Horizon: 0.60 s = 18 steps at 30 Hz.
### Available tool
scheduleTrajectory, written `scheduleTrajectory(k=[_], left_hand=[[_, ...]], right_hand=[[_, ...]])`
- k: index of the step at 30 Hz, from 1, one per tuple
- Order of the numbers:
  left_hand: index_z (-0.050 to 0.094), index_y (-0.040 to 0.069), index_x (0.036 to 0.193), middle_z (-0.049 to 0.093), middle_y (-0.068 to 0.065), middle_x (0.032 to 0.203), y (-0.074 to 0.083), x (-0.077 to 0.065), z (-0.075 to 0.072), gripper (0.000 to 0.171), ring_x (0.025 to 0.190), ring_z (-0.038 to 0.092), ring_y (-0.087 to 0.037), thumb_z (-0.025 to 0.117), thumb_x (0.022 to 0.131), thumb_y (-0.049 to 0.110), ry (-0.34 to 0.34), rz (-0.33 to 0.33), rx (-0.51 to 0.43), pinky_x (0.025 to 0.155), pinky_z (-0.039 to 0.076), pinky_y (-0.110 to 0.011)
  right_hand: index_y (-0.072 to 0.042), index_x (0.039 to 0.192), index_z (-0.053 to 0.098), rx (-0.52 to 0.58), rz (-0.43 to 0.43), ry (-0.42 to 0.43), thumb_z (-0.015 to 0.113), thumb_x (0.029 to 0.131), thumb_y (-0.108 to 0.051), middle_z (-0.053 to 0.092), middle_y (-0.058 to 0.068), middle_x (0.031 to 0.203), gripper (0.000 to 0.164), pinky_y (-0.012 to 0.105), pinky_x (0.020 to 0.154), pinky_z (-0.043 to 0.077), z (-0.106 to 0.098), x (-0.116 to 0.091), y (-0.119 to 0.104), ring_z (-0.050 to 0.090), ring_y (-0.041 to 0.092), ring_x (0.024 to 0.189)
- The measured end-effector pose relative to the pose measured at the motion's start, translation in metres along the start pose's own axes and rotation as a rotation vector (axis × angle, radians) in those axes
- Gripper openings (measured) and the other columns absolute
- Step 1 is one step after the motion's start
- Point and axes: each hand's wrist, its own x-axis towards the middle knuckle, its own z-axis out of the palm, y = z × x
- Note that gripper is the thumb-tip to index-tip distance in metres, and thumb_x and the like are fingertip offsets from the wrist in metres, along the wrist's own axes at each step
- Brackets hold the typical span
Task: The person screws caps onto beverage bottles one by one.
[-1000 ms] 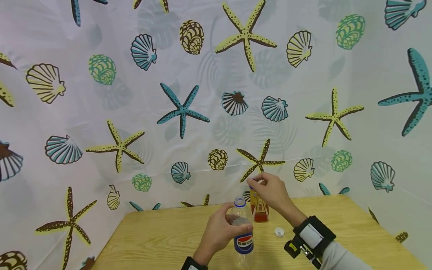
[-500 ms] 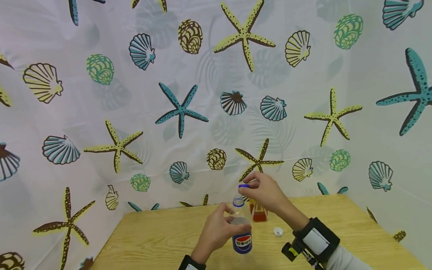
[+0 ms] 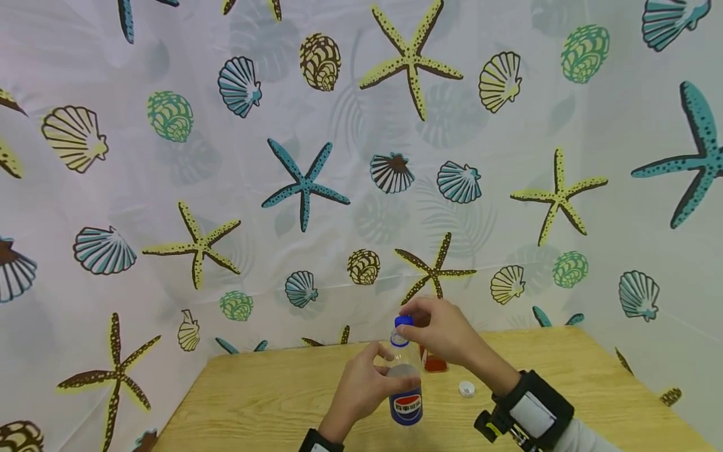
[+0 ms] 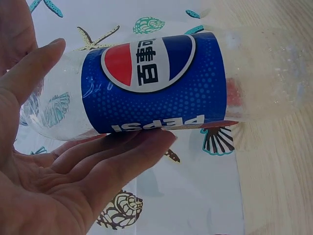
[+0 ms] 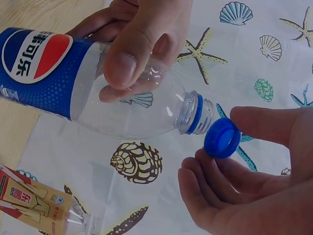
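Note:
A clear plastic Pepsi bottle (image 3: 405, 405) with a blue label stands upright on the table. My left hand (image 3: 361, 390) grips it round its upper body, the thumb on the near side. Between thumb and fingers, my right hand (image 3: 446, 331) pinches a blue bottle cap (image 3: 403, 321) right at the open mouth. In the right wrist view the cap (image 5: 222, 138) is tilted, its hollow side showing, beside the threaded neck (image 5: 199, 113). The left wrist view has the bottle's label (image 4: 154, 81) close up, with the left fingers (image 4: 122, 156) along it.
Behind the right hand stands a second bottle (image 3: 433, 361), red and yellow, partly hidden; the right wrist view has its yellow label (image 5: 36, 203). A white cap (image 3: 467, 389) lies on the wooden table (image 3: 271, 395) to the right. A patterned cloth (image 3: 339, 125) hangs behind.
My right hand has moved left from the top of the red and yellow bottle to the Pepsi bottle's mouth, bringing the blue cap. The left hand keeps its grip.

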Motion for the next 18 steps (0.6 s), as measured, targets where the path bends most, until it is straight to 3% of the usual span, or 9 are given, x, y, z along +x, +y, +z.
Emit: scheduleTrajectory(k=[8,18], left_hand=[[0.058,0.012,0.106,0.070,-0.018,0.120,-0.0014,-0.0016,-0.0009,0.055,0.104,0.073,-0.039,0.090,0.073,0.041,0.002,0.052,-0.046,0.075,0.060,-0.052],[0.059,0.010,0.108,0.070,-0.019,0.120,-0.0034,-0.0022,-0.0009,0.055,0.104,0.073,-0.039,0.089,0.075,0.041,-0.004,0.050,-0.040,0.074,0.060,-0.052]], right_hand=[[-0.009,0.115,0.073,-0.041,-0.034,-0.012,0.078,0.087,-0.022,0.070,0.002,0.093,0.031,0.031,0.068,0.052,0.0020,0.0008,-0.0018,0.063,0.014,0.082],[-0.006,0.118,0.074,-0.090,-0.060,-0.093,0.073,0.089,-0.008,0.073,0.004,0.102,0.029,0.029,0.072,0.055,0.0041,0.0019,0.0014,0.065,0.013,0.085]])
